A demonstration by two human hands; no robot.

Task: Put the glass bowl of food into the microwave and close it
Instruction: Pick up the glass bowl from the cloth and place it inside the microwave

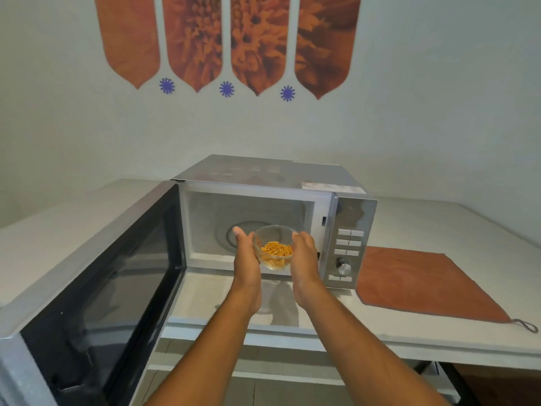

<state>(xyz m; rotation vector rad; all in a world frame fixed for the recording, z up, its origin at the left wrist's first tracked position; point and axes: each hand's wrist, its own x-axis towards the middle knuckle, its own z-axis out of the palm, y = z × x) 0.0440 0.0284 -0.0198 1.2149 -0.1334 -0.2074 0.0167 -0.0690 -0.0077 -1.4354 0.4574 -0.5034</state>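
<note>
Microwave [263,183] on counter [439,224], door [96,282] swung left, cloth [421,282] right, bowl [273,247] before its opening

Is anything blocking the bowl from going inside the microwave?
Nothing visible. Both hands hold the glass bowl right at the microwave's opening. The door is swung wide to the left, and only the bare turntable lies inside.

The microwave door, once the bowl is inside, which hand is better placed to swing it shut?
Probably the left hand. The open door is hinged on the microwave's left side and stands out to the left, nearest that arm. The right hand would have to cross over.
</note>
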